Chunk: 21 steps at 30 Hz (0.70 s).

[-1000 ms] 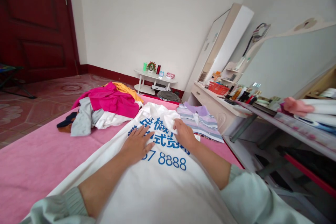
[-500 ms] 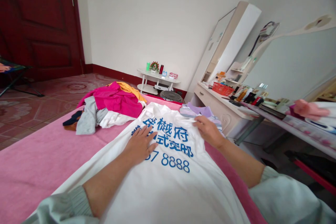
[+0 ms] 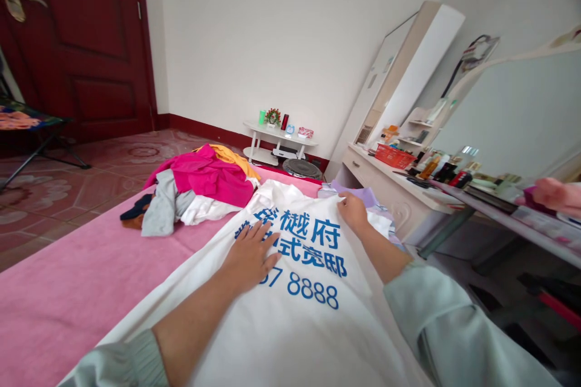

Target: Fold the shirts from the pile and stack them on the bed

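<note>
A white T-shirt (image 3: 290, 332) with blue printed characters and digits lies spread in front of me on the pink bed cover (image 3: 113, 290). My left hand (image 3: 252, 254) rests flat on the print, fingers apart. At the shirt's far right side, my right hand (image 3: 354, 211) pinches the white fabric and holds it slightly raised. Just beyond that hand lies a folded lavender garment (image 3: 363, 195), partly covered by the shirt and the hand.
A heap of clothes (image 3: 200, 181), pink, yellow, grey and white, sits at the far left of the bed. To the right stands a dresser (image 3: 376, 178) with a red basket (image 3: 394, 156) and several bottles. A low white table (image 3: 276, 131) is by the wall.
My right hand has drawn the shirt's right side slightly outward, and that forearm has swung nearer the shirt. The left hand stays flat on the print. The view has shifted slightly left.
</note>
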Tool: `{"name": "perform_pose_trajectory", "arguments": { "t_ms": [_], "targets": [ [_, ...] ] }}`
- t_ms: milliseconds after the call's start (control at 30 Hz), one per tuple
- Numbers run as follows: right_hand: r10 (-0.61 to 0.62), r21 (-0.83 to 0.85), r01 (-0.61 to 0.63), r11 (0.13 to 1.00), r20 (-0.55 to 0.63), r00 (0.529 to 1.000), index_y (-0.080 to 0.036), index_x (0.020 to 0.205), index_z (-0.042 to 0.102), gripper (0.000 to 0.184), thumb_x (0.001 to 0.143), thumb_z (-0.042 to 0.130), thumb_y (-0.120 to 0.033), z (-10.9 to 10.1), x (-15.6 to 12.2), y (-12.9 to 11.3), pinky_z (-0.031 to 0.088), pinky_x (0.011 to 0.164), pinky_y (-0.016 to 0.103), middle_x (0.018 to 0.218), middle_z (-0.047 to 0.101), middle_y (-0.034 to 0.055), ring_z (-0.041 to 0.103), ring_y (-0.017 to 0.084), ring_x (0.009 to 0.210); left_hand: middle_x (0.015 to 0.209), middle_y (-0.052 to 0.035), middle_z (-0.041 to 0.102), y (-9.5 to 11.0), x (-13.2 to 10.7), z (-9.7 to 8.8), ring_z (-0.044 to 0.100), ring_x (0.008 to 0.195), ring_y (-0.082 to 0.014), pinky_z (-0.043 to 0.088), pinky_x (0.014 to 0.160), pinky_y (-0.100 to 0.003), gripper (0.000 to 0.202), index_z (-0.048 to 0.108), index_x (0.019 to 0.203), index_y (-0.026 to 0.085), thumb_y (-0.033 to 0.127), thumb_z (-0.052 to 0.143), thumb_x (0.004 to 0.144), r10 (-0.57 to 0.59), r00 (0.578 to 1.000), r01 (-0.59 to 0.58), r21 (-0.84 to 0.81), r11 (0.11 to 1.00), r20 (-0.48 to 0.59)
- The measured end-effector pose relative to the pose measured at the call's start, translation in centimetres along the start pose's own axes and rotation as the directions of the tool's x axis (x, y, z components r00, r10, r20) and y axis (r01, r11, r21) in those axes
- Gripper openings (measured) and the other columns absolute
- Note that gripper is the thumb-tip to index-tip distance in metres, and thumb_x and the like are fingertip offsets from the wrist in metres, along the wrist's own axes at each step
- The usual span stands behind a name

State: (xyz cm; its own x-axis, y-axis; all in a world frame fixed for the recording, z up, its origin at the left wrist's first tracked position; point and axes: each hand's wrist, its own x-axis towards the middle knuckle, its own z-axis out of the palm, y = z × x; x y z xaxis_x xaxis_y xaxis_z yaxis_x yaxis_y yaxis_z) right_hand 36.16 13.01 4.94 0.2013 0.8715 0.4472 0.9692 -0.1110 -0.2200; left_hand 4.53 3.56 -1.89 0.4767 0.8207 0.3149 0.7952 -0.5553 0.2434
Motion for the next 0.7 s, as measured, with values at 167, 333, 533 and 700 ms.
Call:
{"name": "perform_pose_trajectory", "arguments": {
  "t_ms": [167,333,533,700],
  "targets": [
    [-0.081,0.087,0.075,0.993,0.063,0.995,-0.016,0.107,0.065,0.037,0.075,0.049,-0.008,3.4,1.9,-5.2,0.044,0.085,0.027,0.096,0.069,0.0059,0.062,0.018,0.093,0.149,-0.0043,0.033,0.1,0.0,0.0,0.025,0.138,-0.0289,0.02,0.112,-0.052,0.048,0.045,0.136,0.03,0.049,0.034,0.093,-0.005,1.0,0.005,-0.007,1.0,-0.003],
    [-0.013,0.101,-0.003,0.995,0.162,0.987,-0.01,0.129,0.05,0.062,0.067,0.06,-0.009,6.4,2.8,-8.0,0.044,0.086,0.027,0.111,0.064,0.0131,0.059,0.022,0.103,0.149,-0.0044,0.032,0.1,0.0,-0.1,0.025,0.138,-0.0294,0.02,0.112,-0.052,0.049,0.045,0.136,0.03,0.051,0.035,0.092,-0.01,1.0,0.01,-0.021,1.0,-0.006],
    [0.158,0.071,-0.184,0.98,0.272,0.949,-0.005,0.128,0.047,0.062,0.073,0.064,-0.029,7.7,3.2,-7.5,0.048,0.066,0.028,0.069,0.067,0.0072,0.064,0.021,0.07,0.149,-0.0038,0.033,0.0,0.1,-0.1,0.025,0.138,-0.0305,0.02,0.111,-0.054,0.047,0.047,0.134,0.032,0.049,0.037,0.092,-0.002,1.0,0.001,-0.034,0.999,-0.011],
    [0.206,0.049,-0.218,0.975,0.182,0.962,-0.016,0.093,0.066,0.023,0.072,0.062,-0.022,6.7,2.9,-7.9,0.047,0.072,0.027,0.084,0.066,0.0079,0.064,0.022,0.084,0.147,0.0015,0.037,0.1,0.0,-0.4,0.024,0.139,-0.0278,0.016,0.111,-0.057,0.041,0.046,0.133,0.037,0.043,0.036,0.094,0.098,0.995,-0.096,-0.06,0.994,0.02]
  ]
}}
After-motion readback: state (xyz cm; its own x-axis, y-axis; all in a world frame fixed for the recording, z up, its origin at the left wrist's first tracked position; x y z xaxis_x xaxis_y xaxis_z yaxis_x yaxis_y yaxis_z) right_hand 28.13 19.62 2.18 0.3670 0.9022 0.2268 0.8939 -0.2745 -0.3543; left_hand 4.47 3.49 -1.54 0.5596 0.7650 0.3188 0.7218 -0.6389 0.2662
